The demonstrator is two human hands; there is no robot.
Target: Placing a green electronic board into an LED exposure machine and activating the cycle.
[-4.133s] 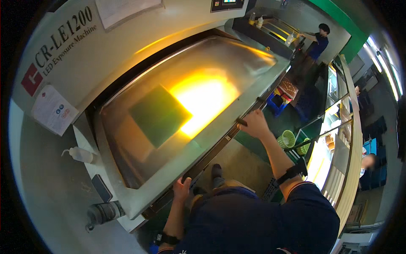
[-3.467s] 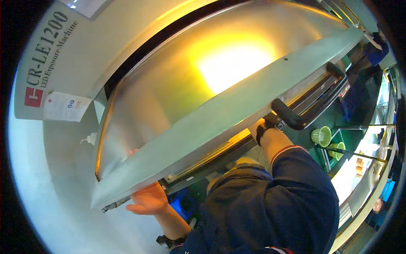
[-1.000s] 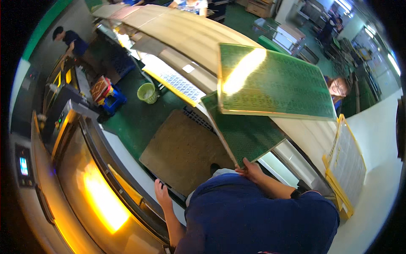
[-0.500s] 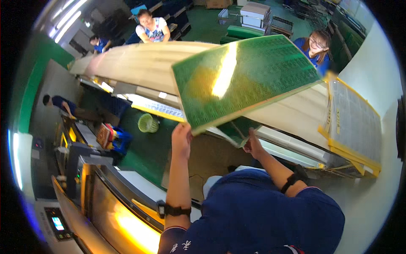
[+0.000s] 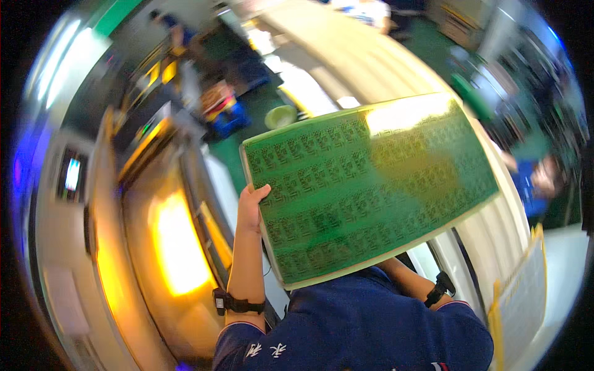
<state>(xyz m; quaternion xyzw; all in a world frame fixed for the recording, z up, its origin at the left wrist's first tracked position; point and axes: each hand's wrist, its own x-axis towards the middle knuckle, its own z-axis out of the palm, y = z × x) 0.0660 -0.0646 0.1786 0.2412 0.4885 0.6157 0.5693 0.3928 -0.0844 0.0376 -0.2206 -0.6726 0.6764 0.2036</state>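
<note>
A large green circuit board panel point(image 5: 346, 204), printed with rows of repeated dark patterns, is held up in front of my body, tilted, with bright glare at its far edge. My left hand point(image 5: 250, 207) grips its left edge, the thumb lying over the top face and the fingers behind. From the lower right my right forearm point(image 5: 408, 278) reaches under the panel. The panel hides my right hand, so its fingers and grip do not show.
A long pale table point(image 5: 346, 49) runs behind the panel. At the left stands a machine with a brightly lit yellow window point(image 5: 176, 247). A yellow-edged frame point(image 5: 520, 303) is at the lower right. A co-worker in blue point(image 5: 538, 185) is blurred at the right; a green basket point(image 5: 281, 116) stands beyond.
The view has swung left, toward the lit machine. The panel has come closer to my body and its printed face now shows more fully. My right hand has gone out of sight behind it.
</note>
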